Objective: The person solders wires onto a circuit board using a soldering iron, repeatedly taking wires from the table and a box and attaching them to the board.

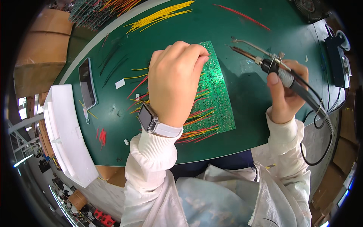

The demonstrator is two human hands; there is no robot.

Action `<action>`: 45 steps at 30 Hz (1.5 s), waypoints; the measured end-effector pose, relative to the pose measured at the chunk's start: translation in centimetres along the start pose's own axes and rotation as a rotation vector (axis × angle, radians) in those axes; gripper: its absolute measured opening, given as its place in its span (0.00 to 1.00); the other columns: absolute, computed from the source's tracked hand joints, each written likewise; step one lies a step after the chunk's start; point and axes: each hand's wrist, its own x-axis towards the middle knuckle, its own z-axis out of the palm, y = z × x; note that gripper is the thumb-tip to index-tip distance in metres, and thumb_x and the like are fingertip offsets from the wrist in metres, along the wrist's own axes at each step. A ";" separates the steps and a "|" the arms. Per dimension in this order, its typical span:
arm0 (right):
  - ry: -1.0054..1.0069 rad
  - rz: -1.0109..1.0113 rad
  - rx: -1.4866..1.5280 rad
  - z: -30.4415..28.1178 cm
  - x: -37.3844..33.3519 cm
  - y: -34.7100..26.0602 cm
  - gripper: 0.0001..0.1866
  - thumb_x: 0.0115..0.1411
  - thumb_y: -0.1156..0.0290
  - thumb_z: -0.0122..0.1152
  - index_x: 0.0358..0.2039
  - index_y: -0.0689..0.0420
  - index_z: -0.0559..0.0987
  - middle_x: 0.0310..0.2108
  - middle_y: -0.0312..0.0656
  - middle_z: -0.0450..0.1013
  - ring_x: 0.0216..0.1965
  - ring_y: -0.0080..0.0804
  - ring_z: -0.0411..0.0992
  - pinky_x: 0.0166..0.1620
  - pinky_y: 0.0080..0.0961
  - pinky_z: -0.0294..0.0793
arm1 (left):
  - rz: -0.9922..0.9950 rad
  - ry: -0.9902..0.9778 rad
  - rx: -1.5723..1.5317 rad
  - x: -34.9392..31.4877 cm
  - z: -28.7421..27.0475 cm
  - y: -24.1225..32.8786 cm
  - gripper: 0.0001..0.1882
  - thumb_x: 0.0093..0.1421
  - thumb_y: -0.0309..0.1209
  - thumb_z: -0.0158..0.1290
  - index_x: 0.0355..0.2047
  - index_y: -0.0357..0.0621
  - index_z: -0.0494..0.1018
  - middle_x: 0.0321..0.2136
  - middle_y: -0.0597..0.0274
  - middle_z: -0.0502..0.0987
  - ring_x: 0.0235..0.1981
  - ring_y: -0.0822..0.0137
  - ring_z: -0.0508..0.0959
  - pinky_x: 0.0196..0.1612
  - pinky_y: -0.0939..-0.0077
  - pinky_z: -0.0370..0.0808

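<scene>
A green circuit board panel lies on the table in front of me. Red and yellow wires stick out across its lower left part. Over the upper part of the panel is my left hand, thumb and forefinger pinched together near the board's top. Whatever that pinch holds is hidden behind the fingers. My right hand grips a soldering iron with a thin metal feed tube clamped alongside. The iron's tip points left, apart from the panel, to the right of its upper end.
Loose yellow wires and a few red wires lie at the far side. A phone, dark wires, short red pieces and a white foam tray are on the left. A dark box with cables stands at right.
</scene>
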 end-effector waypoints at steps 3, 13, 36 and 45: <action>0.045 0.092 0.030 0.1 0.6 0.5 0.14 0.48 0.77 0.61 0.34 0.63 0.68 0.30 0.40 0.69 0.28 0.21 0.65 0.35 0.17 0.65 | -0.012 -0.026 -0.016 0.0 1.3 -0.5 0.04 0.48 0.21 0.57 0.26 0.39 0.74 0.23 0.63 0.74 0.24 0.67 0.73 0.32 0.77 0.67; -0.122 -0.160 -0.045 -0.8 0.1 1.9 0.21 0.44 0.69 0.65 0.31 0.66 0.64 0.25 0.46 0.66 0.24 0.30 0.66 0.28 0.22 0.68 | -0.031 -0.008 0.004 0.2 1.9 -0.9 0.07 0.44 0.18 0.59 0.25 0.39 0.74 0.26 0.63 0.70 0.28 0.67 0.71 0.30 0.77 0.70; -0.245 -0.113 -0.135 -0.3 0.0 1.1 0.20 0.49 0.66 0.63 0.34 0.61 0.64 0.32 0.51 0.67 0.20 0.25 0.66 0.24 0.18 0.68 | -0.096 -0.032 -0.081 0.0 2.4 -1.3 0.09 0.44 0.15 0.57 0.27 0.37 0.73 0.27 0.63 0.71 0.27 0.72 0.73 0.33 0.82 0.70; -0.273 -0.098 -0.174 -0.4 0.0 0.9 0.21 0.49 0.65 0.65 0.34 0.60 0.63 0.31 0.49 0.66 0.21 0.24 0.66 0.24 0.18 0.67 | -0.070 -0.015 -0.069 -0.1 2.6 -1.4 0.09 0.44 0.15 0.57 0.27 0.38 0.73 0.27 0.63 0.71 0.27 0.72 0.73 0.33 0.82 0.70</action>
